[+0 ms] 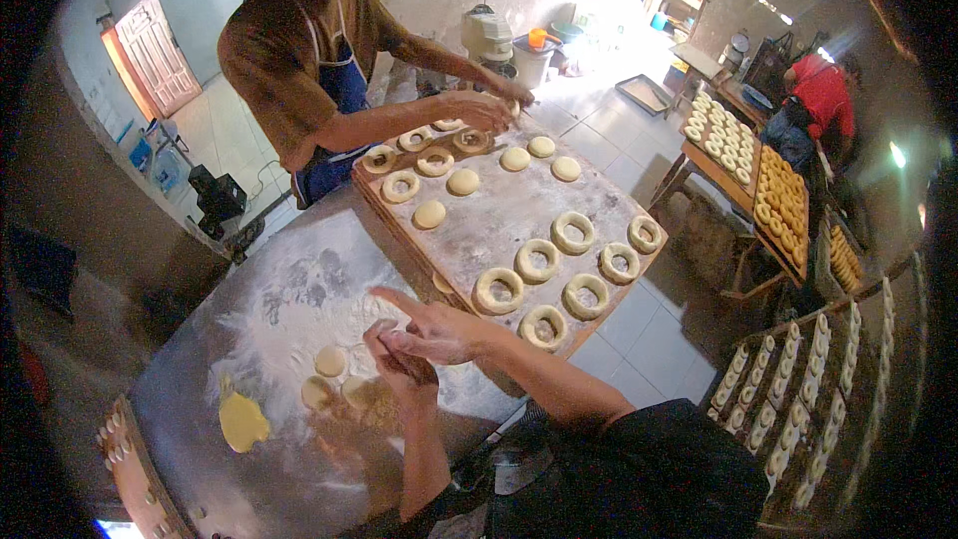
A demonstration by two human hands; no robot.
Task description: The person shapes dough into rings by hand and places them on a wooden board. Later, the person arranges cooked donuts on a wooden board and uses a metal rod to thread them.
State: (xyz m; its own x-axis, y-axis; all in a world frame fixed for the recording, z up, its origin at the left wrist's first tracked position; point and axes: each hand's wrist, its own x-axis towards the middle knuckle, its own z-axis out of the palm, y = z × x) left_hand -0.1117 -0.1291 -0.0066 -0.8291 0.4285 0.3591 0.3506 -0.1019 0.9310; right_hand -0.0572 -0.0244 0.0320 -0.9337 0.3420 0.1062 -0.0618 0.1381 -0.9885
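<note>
Fingers of both bare hands (pixel 414 343) were pressed together, contents indiscernible, pale dough discs (pixel 329 360) floured at eight o'clock, presumably against sticking.

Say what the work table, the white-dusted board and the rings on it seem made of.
Work table: probably metal, judging by its smooth grey, dull sheen.
Board: likely wood, matte, given its brown edges and dull top.
Rings: apparently raw dough, soft-looking and matte, from their pale, slightly uneven shapes.
</note>
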